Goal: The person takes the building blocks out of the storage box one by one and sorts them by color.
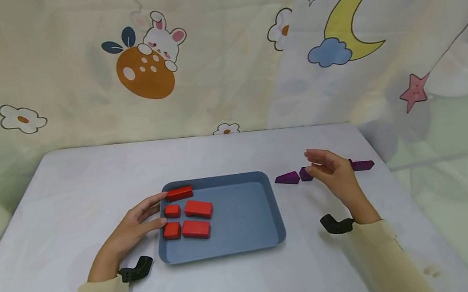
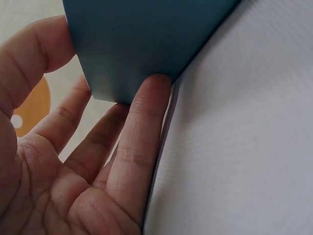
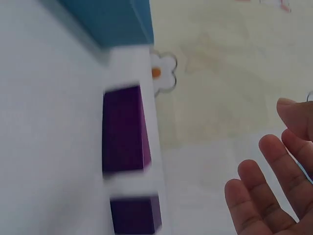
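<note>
A blue-grey tray point(image 1: 245, 210) lies on the table with several red blocks point(image 1: 196, 229) grouped in its left half. My left hand point(image 1: 137, 226) is at the tray's left side, thumb and fingers spread along the rim. In the left wrist view, the fingers point(image 2: 139, 127) rest against the tray's outer wall point(image 2: 132, 49). To the right of the tray, my right hand point(image 1: 332, 171) is raised over a row of purple blocks point(image 1: 287, 179). Nothing shows between its loosely bent fingers, and it hides the row's middle. The right wrist view has two purple blocks point(image 3: 122, 129) beside the fingers point(image 3: 259, 181).
A white-covered table point(image 1: 237, 287) carries everything. Behind it hangs a patterned cloth point(image 1: 226, 66) with cartoon prints. Black wrist mounts point(image 1: 337, 224) stick out from both sleeves.
</note>
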Demonstrator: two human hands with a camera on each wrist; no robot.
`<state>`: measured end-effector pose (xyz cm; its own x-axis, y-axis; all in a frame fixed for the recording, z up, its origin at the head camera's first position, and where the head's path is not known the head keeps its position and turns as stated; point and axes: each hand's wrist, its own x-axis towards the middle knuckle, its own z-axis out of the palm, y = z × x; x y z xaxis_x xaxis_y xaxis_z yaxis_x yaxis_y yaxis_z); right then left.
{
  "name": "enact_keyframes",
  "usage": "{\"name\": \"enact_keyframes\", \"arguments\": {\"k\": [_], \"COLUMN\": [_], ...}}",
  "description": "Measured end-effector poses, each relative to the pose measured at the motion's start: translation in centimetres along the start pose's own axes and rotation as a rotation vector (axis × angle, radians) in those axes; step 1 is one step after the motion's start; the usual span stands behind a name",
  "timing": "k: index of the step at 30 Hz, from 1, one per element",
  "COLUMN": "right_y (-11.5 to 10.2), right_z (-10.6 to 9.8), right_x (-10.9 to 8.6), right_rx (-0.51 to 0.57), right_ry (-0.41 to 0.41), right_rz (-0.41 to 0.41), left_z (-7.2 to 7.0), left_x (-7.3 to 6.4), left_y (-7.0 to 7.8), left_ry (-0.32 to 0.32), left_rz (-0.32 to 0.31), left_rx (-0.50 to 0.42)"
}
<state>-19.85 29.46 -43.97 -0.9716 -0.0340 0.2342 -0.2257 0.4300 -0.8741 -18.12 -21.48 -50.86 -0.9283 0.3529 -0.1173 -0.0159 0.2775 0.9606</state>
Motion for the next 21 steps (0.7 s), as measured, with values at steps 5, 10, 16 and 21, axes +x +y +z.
{"name": "enact_keyframes", "arguments": {"k": [5, 10, 16, 21], "right_y": [-1.1, -2.2, -3.6, -4.7], "right_z": [3.1, 5.8, 8.5, 10.6], "right_x": [-0.4, -0.8, -1.0, -1.1], "right_rx": [0.043, 0.082, 0.118, 0.128], "right_ry": [-0.069, -0.157, -0.236, -0.302], "right_rz": [-0.049, -0.119, -0.169, -0.156], "left_z": [0.0, 0.0, 0.0, -0.1], "left_x": [0.0, 0.2, 0.3, 0.2], "left_y": [0.0, -0.1, 0.0, 0.0], "left_ry": [0.003, 0.0, -0.001, -0.001], "left_rz": [-0.013, 0.008, 0.009, 0.003], "left_rx": [-0.01, -0.011, -0.016, -0.012]}}
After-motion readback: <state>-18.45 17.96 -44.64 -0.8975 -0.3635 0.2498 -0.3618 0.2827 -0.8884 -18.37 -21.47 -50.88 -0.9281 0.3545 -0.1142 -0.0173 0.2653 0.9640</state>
